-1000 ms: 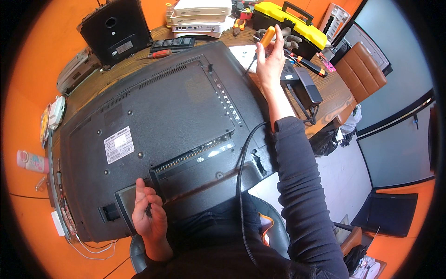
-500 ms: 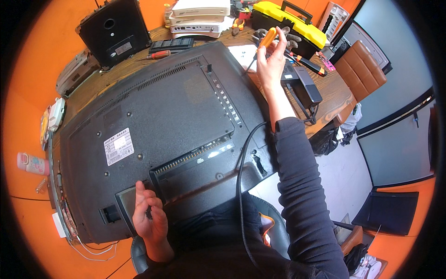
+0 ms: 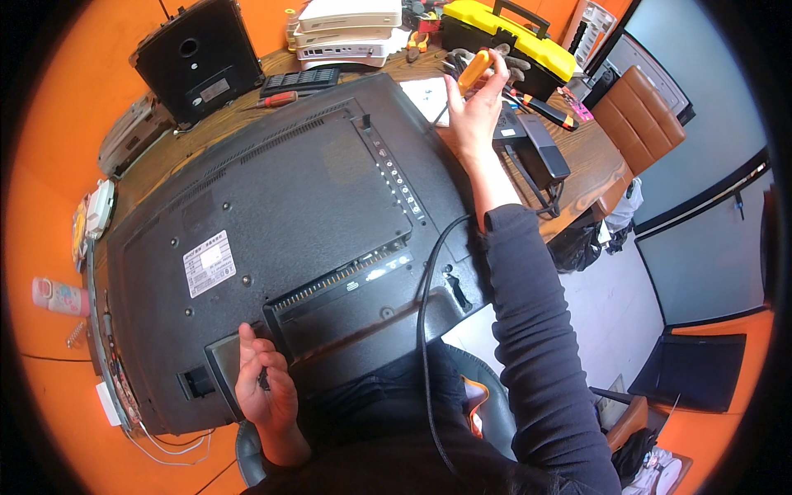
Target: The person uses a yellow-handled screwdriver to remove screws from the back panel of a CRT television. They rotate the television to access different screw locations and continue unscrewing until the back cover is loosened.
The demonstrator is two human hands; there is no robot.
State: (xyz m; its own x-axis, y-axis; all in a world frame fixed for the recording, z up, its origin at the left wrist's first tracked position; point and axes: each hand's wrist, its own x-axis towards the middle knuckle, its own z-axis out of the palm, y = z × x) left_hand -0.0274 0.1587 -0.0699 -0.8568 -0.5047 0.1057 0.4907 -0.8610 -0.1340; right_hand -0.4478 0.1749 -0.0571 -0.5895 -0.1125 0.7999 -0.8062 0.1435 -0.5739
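A large black flat-screen television (image 3: 305, 190) lies face down, its back panel with ports, vent slots and a white label turned up. My right hand (image 3: 477, 115) grips a screwdriver (image 3: 473, 73) by its yellow-orange handle. The shaft slants down toward the television's far right edge; whether the tip touches the casing cannot be made out. Near the front edge, my left hand (image 3: 266, 381) is half curled above the television, with something small and dark in the palm that I cannot make out. A black cable (image 3: 426, 305) runs from the right side across the panel toward me.
At the back stand a yellow-and-black toolbox (image 3: 528, 51), stacked white boxes (image 3: 348, 37) and a black panel-like unit (image 3: 198, 62). A red-handled screwdriver (image 3: 279, 100) lies behind the television. On the right are a black adapter (image 3: 540, 148) and a brown chair (image 3: 635, 120); a pink bottle (image 3: 59, 297) is far left.
The view has shifted very slightly. My right hand has turned a little around the screwdriver handle, thumb more raised; my left hand has stayed in place.
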